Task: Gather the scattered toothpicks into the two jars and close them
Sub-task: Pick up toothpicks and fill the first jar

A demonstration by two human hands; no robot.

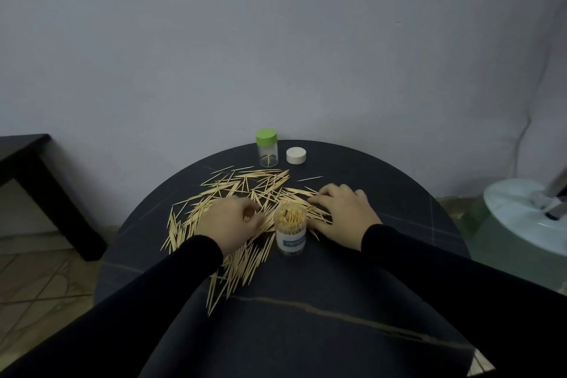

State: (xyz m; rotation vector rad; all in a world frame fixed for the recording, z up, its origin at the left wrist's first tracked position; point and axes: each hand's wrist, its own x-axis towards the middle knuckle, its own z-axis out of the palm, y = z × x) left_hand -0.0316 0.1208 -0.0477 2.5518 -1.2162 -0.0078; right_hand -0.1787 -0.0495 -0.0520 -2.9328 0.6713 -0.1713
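Note:
Many pale toothpicks lie scattered over a dark round table. An open clear jar with a blue label stands in the middle, packed with upright toothpicks. My left hand lies on the pile just left of this jar, fingers curled and pinching toothpicks. My right hand rests on the toothpicks to the jar's right, fingers bent down onto them. At the far edge stands a second clear jar with a green lid on it and a few toothpicks inside. A loose white lid lies beside it.
A dark low table stands at the left, beyond the round table's edge. A pale round base with a metal pole sits on the floor at the right. The wall rises right behind the table.

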